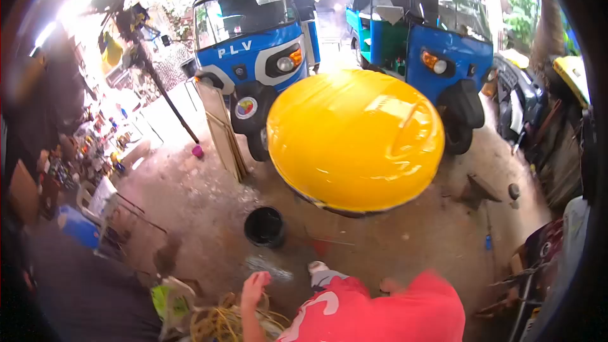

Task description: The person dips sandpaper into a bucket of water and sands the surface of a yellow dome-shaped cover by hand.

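Observation:
My left hand (pixel 255 284) is raised at the bottom, left of my red shirt (pixel 354 316). Its fingers are curled together, with a small pinkish-red patch at their tips that I cannot make out. A black bucket (pixel 265 227) stands on the floor just beyond this hand, and a coil of yellow hose or rope (pixel 221 324) lies below it. By my red right sleeve shows a blurred bit of skin, probably my right hand (pixel 391 286); its fingers are smeared. Ahead is a large glossy yellow panel (pixel 354 139), rounded in outline, its support hidden.
Two blue three-wheelers, one at left (pixel 253 38) and one at right (pixel 449 50), stand behind the panel. Boards (pixel 221 130) lean near the left one. A chair (pixel 104 206), a blue container (pixel 79 227) and clutter line the left; vehicle parts (pixel 519 98) line the right.

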`<state>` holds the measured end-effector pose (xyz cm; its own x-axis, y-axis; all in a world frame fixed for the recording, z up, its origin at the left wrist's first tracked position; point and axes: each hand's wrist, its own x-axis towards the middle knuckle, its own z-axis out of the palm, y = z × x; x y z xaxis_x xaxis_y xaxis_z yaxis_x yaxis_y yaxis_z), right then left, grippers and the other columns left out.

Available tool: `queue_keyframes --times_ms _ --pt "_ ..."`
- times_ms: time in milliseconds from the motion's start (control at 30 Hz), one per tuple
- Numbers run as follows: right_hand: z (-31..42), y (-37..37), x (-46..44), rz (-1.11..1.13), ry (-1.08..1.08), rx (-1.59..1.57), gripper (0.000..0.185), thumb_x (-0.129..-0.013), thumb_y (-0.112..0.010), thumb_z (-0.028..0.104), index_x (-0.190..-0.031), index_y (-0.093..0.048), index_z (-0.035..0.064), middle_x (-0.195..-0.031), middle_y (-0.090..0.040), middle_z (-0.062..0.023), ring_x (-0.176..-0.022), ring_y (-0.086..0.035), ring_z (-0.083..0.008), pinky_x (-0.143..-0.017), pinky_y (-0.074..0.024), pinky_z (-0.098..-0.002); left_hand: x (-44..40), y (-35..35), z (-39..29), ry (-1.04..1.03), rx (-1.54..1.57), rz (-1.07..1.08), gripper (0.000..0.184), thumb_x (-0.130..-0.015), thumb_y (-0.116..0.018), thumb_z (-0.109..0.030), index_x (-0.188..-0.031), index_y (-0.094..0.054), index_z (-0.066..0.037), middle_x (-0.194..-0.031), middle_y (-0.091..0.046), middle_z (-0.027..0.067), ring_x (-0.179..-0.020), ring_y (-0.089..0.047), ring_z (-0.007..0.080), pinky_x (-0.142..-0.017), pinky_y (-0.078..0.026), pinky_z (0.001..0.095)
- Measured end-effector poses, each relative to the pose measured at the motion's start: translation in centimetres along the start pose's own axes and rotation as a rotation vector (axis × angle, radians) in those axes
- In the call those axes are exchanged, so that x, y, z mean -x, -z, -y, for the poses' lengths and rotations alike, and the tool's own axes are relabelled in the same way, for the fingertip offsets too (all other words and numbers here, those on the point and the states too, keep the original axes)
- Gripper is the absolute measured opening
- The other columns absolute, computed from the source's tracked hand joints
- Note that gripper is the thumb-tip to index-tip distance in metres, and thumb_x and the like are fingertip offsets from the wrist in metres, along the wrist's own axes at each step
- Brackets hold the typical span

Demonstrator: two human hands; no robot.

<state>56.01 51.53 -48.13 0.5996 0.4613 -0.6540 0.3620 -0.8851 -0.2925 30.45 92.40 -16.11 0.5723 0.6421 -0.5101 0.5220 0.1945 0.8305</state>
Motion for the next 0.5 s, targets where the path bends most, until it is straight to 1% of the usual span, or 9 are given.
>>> queue_keyframes --times_ms 33,67,133,167,200,267,300,367,500 --pt "3.5 0.5 -3.7 -0.047 0.181 0.04 0.036 -0.096 -0.05 0.019 -0.125 -0.066 0.006 -0.121 -0.067 -0.0216 -0.113 -0.062 -0.0384 -0.099 -0.0502 -0.0447 -2.1 1.7 0.3 0.045 0.015 -0.04 0.035 -0.103 -0.054 -0.039 -0.117 -0.068 -0.01 -0.11 -0.072 0.0003 -0.101 -0.066 0.0137 -0.082 -0.045 0.0294" --pt "10.6 6.1 -3.1 -0.35 0.816 0.064 0.039 -0.094 -0.052 0.016 -0.13 -0.064 0.0086 -0.124 -0.066 -0.0204 -0.114 -0.063 -0.0376 -0.098 -0.0505 -0.0459 -3.4 3.0 0.0 0.121 0.019 -0.092 0.034 -0.103 -0.056 -0.037 -0.117 -0.067 -0.008 -0.106 -0.073 0.0028 -0.094 -0.067 0.014 -0.075 -0.049 0.0293" --pt "22.7 7.2 -11.3 -0.132 0.317 -0.393 0.05 -0.083 -0.051 0.002 -0.13 -0.066 0.009 -0.123 -0.068 -0.0188 -0.113 -0.064 -0.0331 -0.099 -0.0504 -0.0405 -5.6 6.4 0.9 0.198 0.065 -0.092 0.033 -0.103 -0.056 -0.035 -0.116 -0.067 -0.008 -0.103 -0.073 0.0042 -0.09 -0.067 0.0139 -0.072 -0.05 0.0285" --pt "28.8 8.1 -14.3 -0.206 0.473 -0.564 0.057 -0.077 -0.046 -0.003 -0.128 -0.067 0.0096 -0.121 -0.069 -0.0184 -0.109 -0.065 -0.0305 -0.098 -0.0507 -0.0379 -7.0 8.3 1.9 0.24 0.126 -0.117 0.032 -0.102 -0.056 -0.034 -0.115 -0.067 -0.008 -0.101 -0.073 0.0057 -0.087 -0.068 0.0138 -0.069 -0.051 0.0277" --pt "35.5 12.5 -13.6 -0.054 0.536 -0.699 0.063 -0.076 -0.042 -0.006 -0.133 -0.063 0.0097 -0.119 -0.07 -0.0173 -0.11 -0.065 -0.0296 -0.1 -0.0492 -0.0376 -9.1 10.8 5.0 0.207 0.201 -0.075 0.031 -0.102 -0.057 -0.034 -0.115 -0.067 -0.007 -0.099 -0.073 0.0061 -0.083 -0.068 0.014 -0.065 -0.052 0.0278" --pt "45.3 17.1 -13.6 -0.078 0.858 -0.916 0.056 -0.078 -0.047 -0.004 -0.129 -0.064 0.0109 -0.127 -0.067 -0.0169 -0.118 -0.064 -0.0289 -0.104 -0.0464 -0.0376 -13.5 15.7 9.3 0.169 0.251 0.009 0.031 -0.102 -0.058 -0.033 -0.114 -0.067 -0.007 -0.097 -0.072 0.0066 -0.08 -0.068 0.0142 -0.062 -0.053 0.0279" --pt "48.8 20.2 -12.2 -0.16 0.913 -0.842 0.054 -0.08 -0.05 -0.002 -0.13 -0.062 0.0115 -0.128 -0.066 -0.0175 -0.121 -0.062 -0.0302 -0.105 -0.0455 -0.0385 -15.6 18.0 10.1 0.292 0.268 0.086 0.028 -0.103 -0.054 -0.032 -0.11 -0.067 -0.008 -0.089 -0.069 0.0046 -0.073 -0.064 0.0141 -0.059 -0.049 0.0275" --pt "53.4 23.9 -10.1 -0.264 0.858 -0.804 0.039 -0.09 -0.056 0.007 -0.128 -0.062 0.0111 -0.123 -0.067 -0.0189 -0.119 -0.062 -0.0348 -0.102 -0.0469 -0.0408 -20.9 21.3 9.4 0.437 0.248 0.202 0.026 -0.105 -0.05 -0.031 -0.106 -0.066 -0.009 -0.08 -0.066 0.0026 -0.066 -0.061 0.0139 -0.056 -0.045 0.0271" --pt "52.0 19.5 -15.7 -0.311 0.715 -0.942 0.034 -0.093 -0.061 0.012 -0.128 -0.064 0.0105 -0.125 -0.068 -0.0112 -0.118 -0.062 -0.0242 -0.104 -0.0455 -0.0367 -34.0 26.2 2.1 0.284 0.058 0.24 0.024 -0.101 -0.058 -0.03 -0.095 -0.066 -0.008 -0.086 -0.069 0.0055 -0.066 -0.061 0.0145 -0.058 -0.049 0.0269"
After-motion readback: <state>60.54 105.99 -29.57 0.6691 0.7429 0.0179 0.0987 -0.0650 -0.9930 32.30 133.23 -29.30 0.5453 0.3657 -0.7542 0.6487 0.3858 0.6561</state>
